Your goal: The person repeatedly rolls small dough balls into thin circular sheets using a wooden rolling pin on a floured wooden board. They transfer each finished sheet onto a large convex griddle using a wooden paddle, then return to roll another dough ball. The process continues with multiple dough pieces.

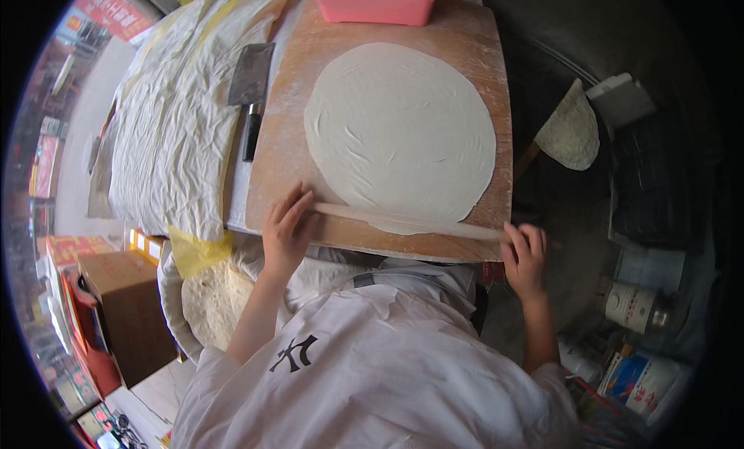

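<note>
A large round sheet of thin dough (pixel 401 129) lies on a floured wooden board (pixel 279 158), with small creases on its left side. Across its near edge runs a long thin wooden rolling pin (pixel 401 219), slightly blurred. My left hand (pixel 288 228) is at the pin's left end, fingers spread; whether it grips or only touches the pin is unclear. At the other end, by the board's right corner, the curled fingers of my right hand (pixel 525 257) are on the pin's tip.
A cleaver (pixel 251 77) lies left of the board, beside a cloth-covered stack (pixel 174 129). A pink plastic container (pixel 375 1) stands at the board's far edge. Low left are a cardboard box (pixel 131 315) and flatbread (pixel 215 298); folded flatbread (pixel 569 129) is at right.
</note>
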A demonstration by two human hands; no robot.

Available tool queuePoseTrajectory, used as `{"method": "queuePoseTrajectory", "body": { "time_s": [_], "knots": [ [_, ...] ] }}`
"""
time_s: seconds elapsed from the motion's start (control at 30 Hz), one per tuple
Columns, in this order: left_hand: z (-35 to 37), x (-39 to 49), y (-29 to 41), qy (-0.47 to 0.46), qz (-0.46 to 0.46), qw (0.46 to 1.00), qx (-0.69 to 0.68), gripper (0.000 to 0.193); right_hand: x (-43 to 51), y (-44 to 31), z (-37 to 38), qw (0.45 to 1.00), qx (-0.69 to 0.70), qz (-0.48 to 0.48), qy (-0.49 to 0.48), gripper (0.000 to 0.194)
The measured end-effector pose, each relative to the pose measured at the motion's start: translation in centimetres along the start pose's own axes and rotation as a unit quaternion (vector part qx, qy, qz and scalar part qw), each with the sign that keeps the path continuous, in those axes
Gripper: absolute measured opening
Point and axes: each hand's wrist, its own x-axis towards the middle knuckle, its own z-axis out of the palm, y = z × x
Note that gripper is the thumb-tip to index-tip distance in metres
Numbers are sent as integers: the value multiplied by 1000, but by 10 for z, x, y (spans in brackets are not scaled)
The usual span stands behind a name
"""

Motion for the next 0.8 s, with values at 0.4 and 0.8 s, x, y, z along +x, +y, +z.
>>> {"method": "queuePoseTrajectory", "body": {
  "time_s": [0.4, 0.8],
  "knots": [
    [48, 114, 11, -4, -432, 671, -602, 20, 38, -139, 51, 991, 76, 98, -45, 45],
    [29, 87, 8, -244, 235, 939, 57, 66, 0, 139, 97, 766, 370, 485, 205, 36]
  ]
}}
